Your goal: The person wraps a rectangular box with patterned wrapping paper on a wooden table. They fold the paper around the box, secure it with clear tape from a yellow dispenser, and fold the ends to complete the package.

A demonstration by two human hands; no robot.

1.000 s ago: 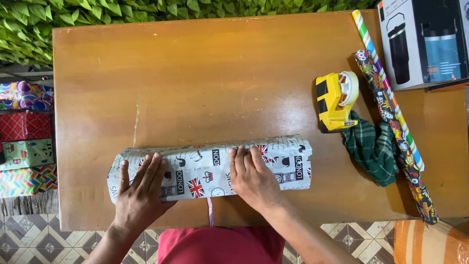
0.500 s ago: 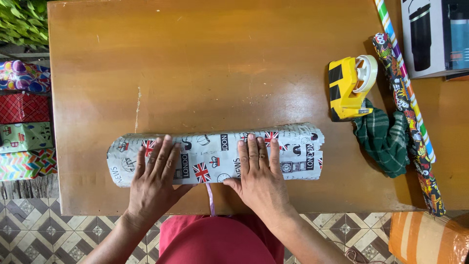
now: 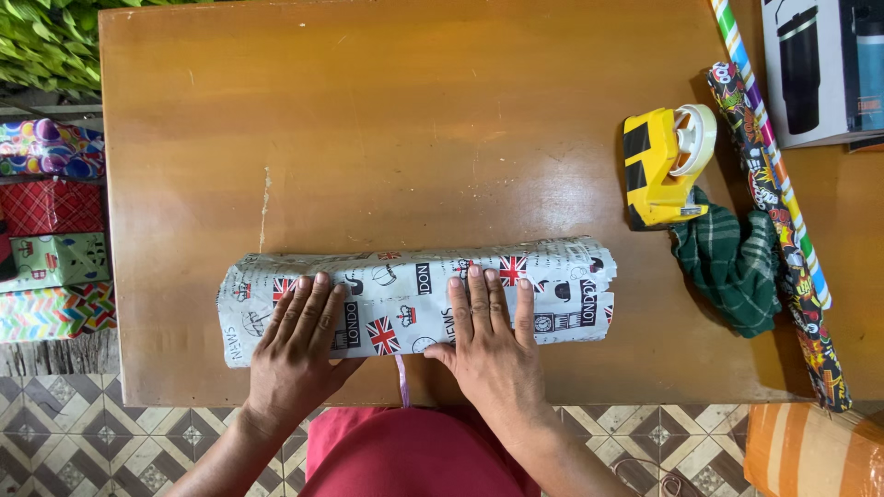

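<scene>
Left of the tape dispenser (image 3: 666,164), both hands, left (image 3: 296,354) and right (image 3: 493,345), press flat, fingers spread, gripping nothing, on the paper roll (image 3: 414,294), judged light, crushable, best held mid-length.

A paper roll (image 3: 414,296), white with flags and newsprint pattern, is laid flat lengthwise near the surface's (image 3: 414,129) front edge.

Tape dispenser (image 3: 665,166) right of paper roll (image 3: 414,299)
</scene>
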